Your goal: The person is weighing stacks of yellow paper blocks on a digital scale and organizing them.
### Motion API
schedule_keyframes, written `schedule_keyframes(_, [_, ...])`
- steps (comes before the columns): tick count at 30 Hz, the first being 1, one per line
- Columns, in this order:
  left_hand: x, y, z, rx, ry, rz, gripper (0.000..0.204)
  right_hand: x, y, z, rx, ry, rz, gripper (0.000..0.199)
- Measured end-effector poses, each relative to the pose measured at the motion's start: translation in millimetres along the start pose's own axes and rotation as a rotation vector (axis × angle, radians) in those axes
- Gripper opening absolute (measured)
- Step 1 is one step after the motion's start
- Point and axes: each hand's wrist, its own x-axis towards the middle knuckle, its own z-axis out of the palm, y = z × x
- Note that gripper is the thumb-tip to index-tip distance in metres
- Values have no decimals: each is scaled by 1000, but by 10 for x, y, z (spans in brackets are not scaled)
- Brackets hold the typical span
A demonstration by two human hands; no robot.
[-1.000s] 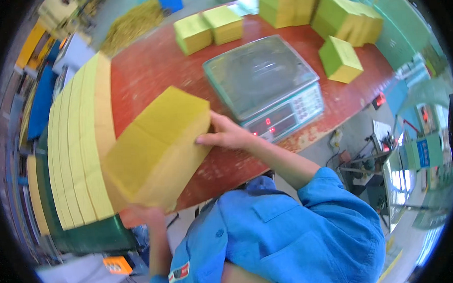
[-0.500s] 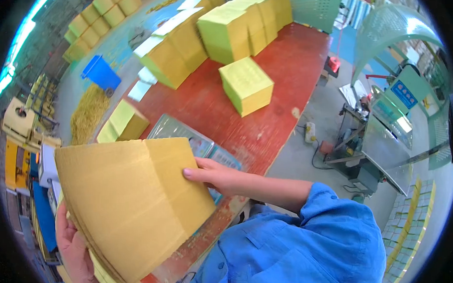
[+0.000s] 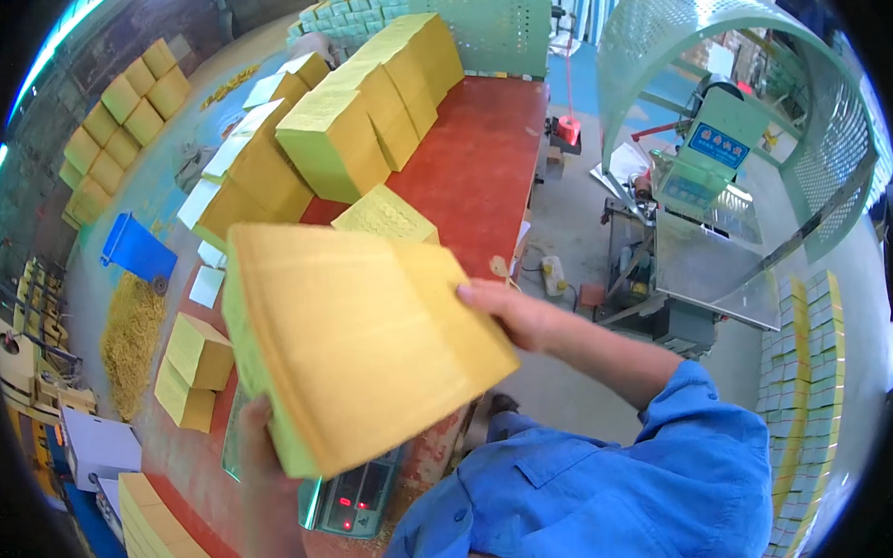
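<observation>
Both hands held the yellow stack up over the scale on the red desk: left grip clamped underneath bearing weight, right grip pressing its far edge so sheets stayed squared.

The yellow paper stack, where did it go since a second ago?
The stack went up: a second ago it lay on the red table beside the scale; now it is lifted and tilted above the scale. The view also swung along the table. Both hands kept hold: left hand at its lower corner, right hand on its right edge.
</observation>
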Motion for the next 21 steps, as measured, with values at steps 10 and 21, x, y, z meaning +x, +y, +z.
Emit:
schedule_keyframes(10, [1926,-408,1613,0,-215,-101,56,949,-1140,-2014,72,-31,182,63])
schedule_keyframes(21, [3335,-742,2312,-80,135,-205,64,2291,-1869,-3356,-51,-201,405,60])
